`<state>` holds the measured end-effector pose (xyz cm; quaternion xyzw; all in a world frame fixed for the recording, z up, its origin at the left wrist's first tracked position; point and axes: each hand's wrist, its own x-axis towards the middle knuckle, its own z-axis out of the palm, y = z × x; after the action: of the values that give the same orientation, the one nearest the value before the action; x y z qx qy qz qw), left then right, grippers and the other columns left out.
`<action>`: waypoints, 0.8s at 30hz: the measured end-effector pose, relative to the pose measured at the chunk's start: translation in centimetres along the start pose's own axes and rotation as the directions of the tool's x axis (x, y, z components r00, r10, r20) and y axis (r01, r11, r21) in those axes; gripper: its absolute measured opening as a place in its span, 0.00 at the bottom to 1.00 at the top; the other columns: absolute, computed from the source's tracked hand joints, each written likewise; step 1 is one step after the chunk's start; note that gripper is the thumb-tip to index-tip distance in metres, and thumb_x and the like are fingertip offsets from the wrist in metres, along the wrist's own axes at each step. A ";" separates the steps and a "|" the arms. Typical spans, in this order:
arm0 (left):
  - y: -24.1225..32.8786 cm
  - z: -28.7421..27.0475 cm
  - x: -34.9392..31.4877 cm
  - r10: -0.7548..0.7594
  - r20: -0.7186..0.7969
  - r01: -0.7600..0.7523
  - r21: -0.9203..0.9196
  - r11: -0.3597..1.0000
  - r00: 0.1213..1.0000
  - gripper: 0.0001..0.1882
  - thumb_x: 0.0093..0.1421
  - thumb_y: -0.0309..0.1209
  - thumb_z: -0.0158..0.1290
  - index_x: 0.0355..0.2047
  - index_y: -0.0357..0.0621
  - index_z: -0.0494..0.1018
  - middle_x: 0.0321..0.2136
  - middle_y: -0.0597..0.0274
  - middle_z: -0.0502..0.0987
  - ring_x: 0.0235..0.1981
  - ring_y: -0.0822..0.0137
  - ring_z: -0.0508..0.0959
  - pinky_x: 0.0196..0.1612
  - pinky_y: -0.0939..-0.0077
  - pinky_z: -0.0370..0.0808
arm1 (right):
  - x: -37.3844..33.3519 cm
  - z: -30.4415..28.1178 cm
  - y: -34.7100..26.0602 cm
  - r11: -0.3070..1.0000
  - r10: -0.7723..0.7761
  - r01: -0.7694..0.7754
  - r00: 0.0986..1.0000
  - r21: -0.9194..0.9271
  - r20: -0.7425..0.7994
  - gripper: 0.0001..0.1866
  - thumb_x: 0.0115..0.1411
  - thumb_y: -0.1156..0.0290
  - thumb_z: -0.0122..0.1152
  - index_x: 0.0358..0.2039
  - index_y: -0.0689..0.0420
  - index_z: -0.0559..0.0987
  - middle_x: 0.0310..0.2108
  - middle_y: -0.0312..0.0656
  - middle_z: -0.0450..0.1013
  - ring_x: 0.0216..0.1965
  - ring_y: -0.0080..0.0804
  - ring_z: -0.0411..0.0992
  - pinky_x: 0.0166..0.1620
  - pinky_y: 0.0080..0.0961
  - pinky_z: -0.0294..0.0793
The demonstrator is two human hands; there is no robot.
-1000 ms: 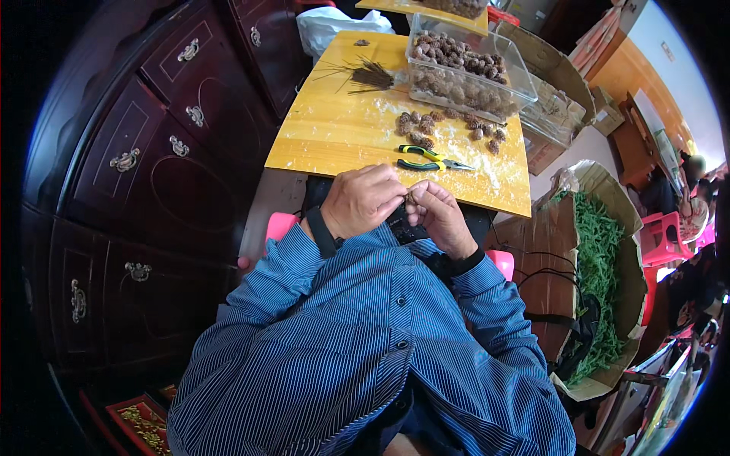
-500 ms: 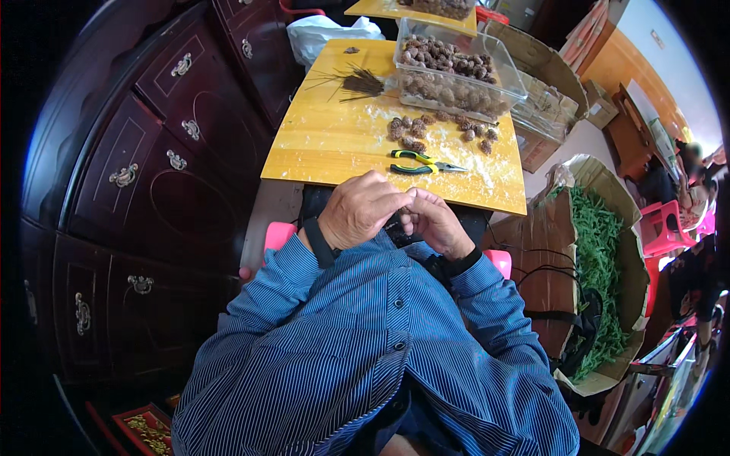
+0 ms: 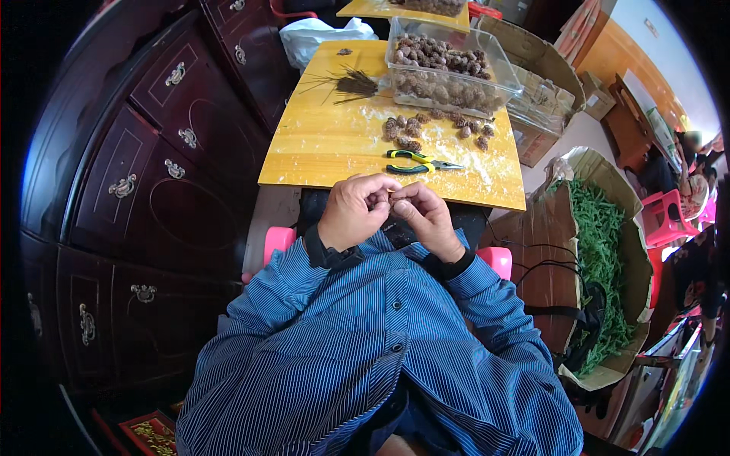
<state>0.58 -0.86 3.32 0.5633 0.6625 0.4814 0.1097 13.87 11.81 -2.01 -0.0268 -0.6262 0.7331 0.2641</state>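
Both hands (image 3: 348, 214) pinching a small brown piece (image 3: 395, 201) (mostly hidden), pliers (image 3: 431, 164) on yellow table (image 3: 304, 157) beyond

Right hand (image 3: 430, 219): pinching a small brown piece (image 3: 397, 201) (mostly hidden, folks!)
Left hand (image 3: 350, 213): fingers curled, just beside it
Pliers (image 3: 432, 164): lying on the yellow table (image 3: 304, 163)

A dark cabinet (image 3: 199, 205) stands left, a carton (image 3: 636, 254) of green strands (image 3: 601, 251) right.
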 end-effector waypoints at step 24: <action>1.5 -0.7 1.6 0.476 0.045 -0.455 0.384 0.803 0.878 0.30 0.46 0.16 0.59 0.52 0.46 0.73 0.30 0.62 0.77 0.32 0.59 0.78 0.36 0.68 0.77 | 0.6 -1.4 0.1 0.842 0.322 -0.314 0.945 0.439 0.058 0.09 0.70 0.67 0.51 0.43 0.58 0.76 0.30 0.33 0.73 0.28 0.20 0.71 0.34 0.16 0.73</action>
<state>0.52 -0.02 5.39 0.7057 0.5876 0.3696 -0.1419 13.81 13.33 -2.24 -0.0758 -0.4278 0.8892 0.1436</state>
